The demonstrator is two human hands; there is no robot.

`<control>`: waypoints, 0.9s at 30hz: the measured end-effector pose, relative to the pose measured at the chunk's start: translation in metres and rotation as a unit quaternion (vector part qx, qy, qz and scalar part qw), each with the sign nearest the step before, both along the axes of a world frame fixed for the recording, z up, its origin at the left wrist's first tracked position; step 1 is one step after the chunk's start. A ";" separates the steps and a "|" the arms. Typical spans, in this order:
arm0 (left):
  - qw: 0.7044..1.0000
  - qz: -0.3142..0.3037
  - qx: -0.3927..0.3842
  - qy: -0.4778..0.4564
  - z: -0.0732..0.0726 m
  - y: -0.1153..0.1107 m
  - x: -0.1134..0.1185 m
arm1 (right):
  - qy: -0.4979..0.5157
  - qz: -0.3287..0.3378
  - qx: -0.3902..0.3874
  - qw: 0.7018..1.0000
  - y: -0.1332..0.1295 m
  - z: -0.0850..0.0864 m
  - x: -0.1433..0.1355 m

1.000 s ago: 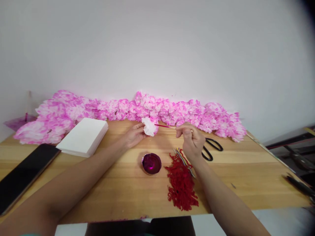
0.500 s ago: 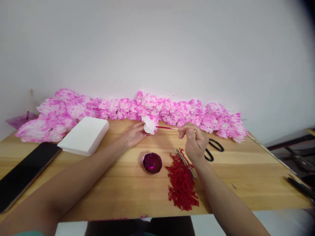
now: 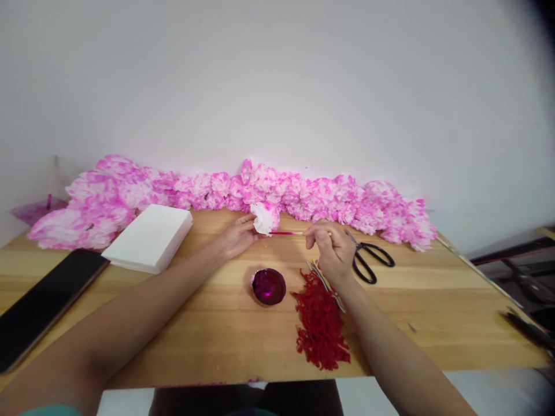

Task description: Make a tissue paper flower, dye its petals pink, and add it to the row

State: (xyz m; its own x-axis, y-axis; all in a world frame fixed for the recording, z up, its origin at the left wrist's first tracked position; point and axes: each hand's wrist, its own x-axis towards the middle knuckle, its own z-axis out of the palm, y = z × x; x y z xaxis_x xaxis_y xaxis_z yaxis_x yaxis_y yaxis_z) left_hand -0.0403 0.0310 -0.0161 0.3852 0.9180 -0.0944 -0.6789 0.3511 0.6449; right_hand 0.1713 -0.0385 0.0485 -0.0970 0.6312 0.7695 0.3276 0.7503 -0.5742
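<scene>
My left hand (image 3: 240,236) holds a small white paper flower (image 3: 262,219) between its fingers, with pink showing on the flower's right side. In my right hand (image 3: 330,248) is a thin brush (image 3: 288,233) with a red front part, pointing left, its tip at the flower's lower edge. Below the two hands a small cup (image 3: 269,287) of dark magenta liquid stands on the wooden table (image 3: 208,335). A bundle of red fuzzy strands (image 3: 321,323) lies under my right wrist, with several thin pale and yellow stems at its top.
Pink and white paper flowers (image 3: 299,193) line the wall. A white stack (image 3: 150,237) and a black phone (image 3: 47,303) lie at the left. Black-handled scissors (image 3: 368,260) rest right of my right hand. Dark objects (image 3: 529,329) are at the far right edge.
My right hand has moved left and slightly down, and the brush tip has shifted from the flower's right side to its lower edge. More of the scissors shows. My left hand has hardly moved.
</scene>
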 end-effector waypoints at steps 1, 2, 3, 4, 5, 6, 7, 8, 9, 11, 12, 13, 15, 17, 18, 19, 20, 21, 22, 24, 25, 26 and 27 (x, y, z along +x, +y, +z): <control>1.000 0.000 0.003 0.001 0.000 0.000 0.000 | -0.007 -0.006 -0.006 1.000 0.000 0.000 0.000; 1.000 -0.002 0.006 0.002 0.000 0.000 0.000 | -0.010 -0.012 -0.013 1.000 0.001 0.000 0.000; 1.000 -0.003 0.009 0.003 0.000 0.000 0.000 | -0.011 -0.017 -0.017 1.000 0.001 0.000 0.000; 1.000 -0.005 0.012 0.005 0.000 0.000 0.000 | -0.009 -0.021 -0.017 1.000 0.001 0.000 0.000; 1.000 -0.006 0.014 0.006 0.000 0.000 0.000 | -0.006 -0.022 -0.014 1.000 0.001 0.000 0.001; 1.000 -0.006 0.013 0.006 0.000 0.000 0.000 | -0.003 -0.020 -0.009 1.000 0.000 0.001 0.001; 1.000 -0.006 0.012 0.006 -0.001 0.000 0.000 | -0.002 -0.017 -0.005 1.000 0.000 0.001 0.001; 1.000 -0.007 0.010 0.006 -0.001 0.001 -0.001 | -0.001 -0.015 -0.004 1.000 0.000 0.002 0.001; 1.000 -0.007 0.009 0.005 -0.001 0.001 -0.001 | -0.003 -0.015 -0.007 1.000 0.000 0.002 0.001; 1.000 -0.006 0.009 0.006 -0.001 0.001 -0.001 | -0.014 -0.022 -0.021 0.999 0.001 0.001 0.000; 1.000 -0.005 0.010 0.006 -0.001 0.001 -0.001 | -0.023 -0.029 -0.030 0.999 0.001 0.000 -0.001; 1.000 -0.003 0.011 0.006 -0.001 0.001 -0.001 | -0.030 -0.036 -0.038 0.998 0.002 -0.001 -0.001; 1.000 -0.002 0.011 0.005 -0.001 0.000 0.000 | -0.037 -0.044 -0.047 0.997 0.002 -0.001 -0.001; 1.000 -0.006 0.011 0.008 0.000 0.000 0.000 | -0.020 -0.035 -0.050 0.998 0.001 -0.001 -0.001; 1.000 -0.008 0.010 0.010 0.000 0.000 0.000 | -0.004 -0.022 -0.049 0.999 -0.001 -0.001 -0.001; 1.000 -0.009 0.009 0.011 0.001 0.000 0.000 | 0.012 -0.002 -0.048 0.999 -0.003 -0.001 0.000; 1.000 -0.009 0.006 0.012 0.001 0.000 0.000 | 0.025 0.021 -0.048 0.998 -0.005 -0.001 0.000; 1.000 -0.007 0.003 0.012 0.002 0.000 0.000 | 0.032 0.049 -0.049 0.997 -0.007 -0.001 0.000; 1.000 -0.006 0.001 0.012 0.002 -0.001 0.000 | 0.030 0.079 -0.052 0.995 -0.009 -0.001 -0.001; 1.000 -0.004 -0.003 0.014 0.003 -0.001 0.000 | -0.012 0.137 -0.060 0.989 -0.012 0.000 -0.003; 1.000 -0.005 -0.003 0.015 0.003 -0.001 0.000 | -0.045 0.161 -0.063 0.984 -0.013 0.001 -0.005; 1.000 -0.006 -0.001 0.015 0.003 -0.001 0.000 | -0.083 0.180 -0.062 0.978 -0.014 0.002 -0.007; 1.000 -0.007 0.001 0.016 0.003 -0.001 0.000 | -0.120 0.191 -0.061 0.972 -0.014 0.002 -0.009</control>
State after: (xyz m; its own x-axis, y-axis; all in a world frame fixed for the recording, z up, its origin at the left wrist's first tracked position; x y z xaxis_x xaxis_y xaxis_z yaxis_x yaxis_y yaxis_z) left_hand -0.0400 0.0298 -0.0135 0.3940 0.9132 -0.1043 -0.6537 0.3581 0.6667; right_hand 0.1626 -0.0523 0.0509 -0.5096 0.5988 0.6179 0.1729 0.7747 -0.6082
